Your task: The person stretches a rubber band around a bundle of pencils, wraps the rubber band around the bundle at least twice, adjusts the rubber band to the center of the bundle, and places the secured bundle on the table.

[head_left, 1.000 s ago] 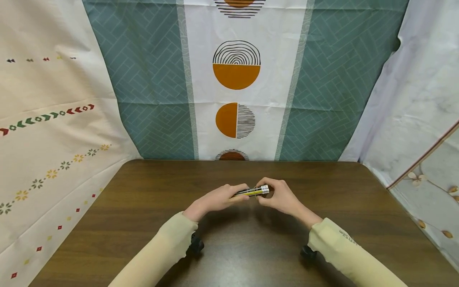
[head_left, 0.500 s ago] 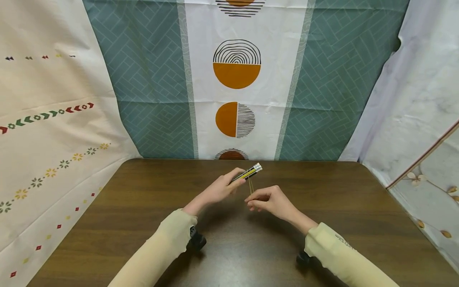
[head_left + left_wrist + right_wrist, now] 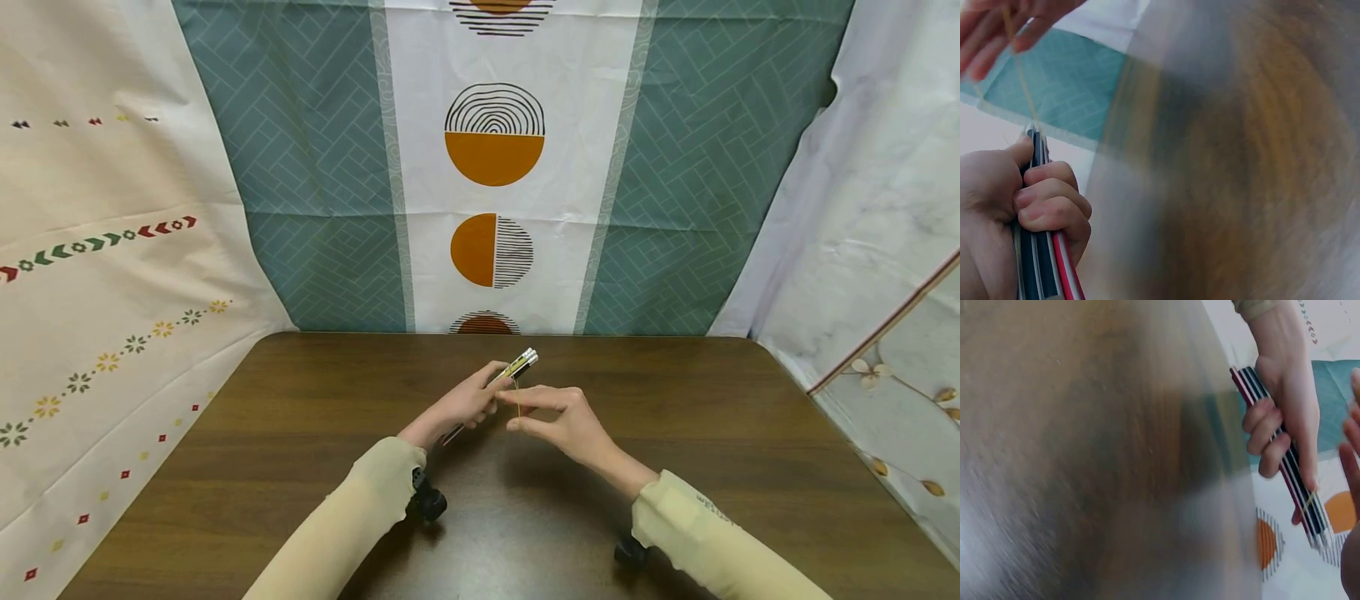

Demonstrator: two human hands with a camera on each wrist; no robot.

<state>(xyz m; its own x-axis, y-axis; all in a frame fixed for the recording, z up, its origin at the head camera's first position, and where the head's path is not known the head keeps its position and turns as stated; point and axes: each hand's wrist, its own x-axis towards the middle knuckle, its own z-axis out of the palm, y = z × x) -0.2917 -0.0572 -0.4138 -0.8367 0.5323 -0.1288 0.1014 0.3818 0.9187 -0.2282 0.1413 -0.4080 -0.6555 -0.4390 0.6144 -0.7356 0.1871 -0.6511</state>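
Nearest me, my two cream sleeves come in over the near edge of the dark brown wooden counter (image 3: 247,433), its grain running left to right. Above the middle of the counter, my left hand (image 3: 462,406) has its fingers curled round a bundle of pencils (image 3: 517,366), which points up and to the far right with its metal-capped ends clear of my fingers. Just to the right, my right hand (image 3: 561,418) pinches a thin yellow rubber band (image 3: 517,398) between thumb and forefinger; the band stretches from the pinch to the bundle close to my left thumb. The wrist views are blurred, but they show the striped pencil shafts inside my left grip.

Beyond the far edge hangs a teal cloth (image 3: 315,167) with a herringbone pattern and a white centre stripe bearing orange and black half-circles. On the left is a cream cloth (image 3: 97,275) with small flower and arrow rows; on the right, a pale marbled sheet (image 3: 862,192).
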